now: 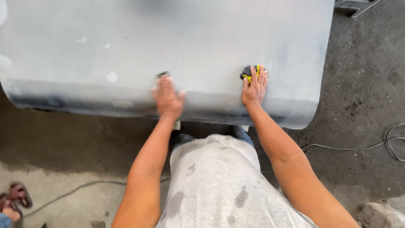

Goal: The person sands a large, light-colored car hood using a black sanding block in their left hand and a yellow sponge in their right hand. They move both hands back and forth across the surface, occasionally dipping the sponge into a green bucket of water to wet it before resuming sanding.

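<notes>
While a rough, dark concrete floor (363,84) runs under everything (a thin grey cable (358,147) loops across it at right), a large pale grey, dull-sanded metal body panel (190,38) fills the upper view, its long axis lying left to right and its rounded edge facing the person. On it, the left hand (168,99) presses flat, blurred, over a small dark sanding pad (163,74). Further along, the right hand (254,88), fingers together, holds down a crumpled yellow-and-grey cloth (249,72).

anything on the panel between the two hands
Nothing: in the head view only bare grey primed panel lies between the left hand and the right hand.
</notes>
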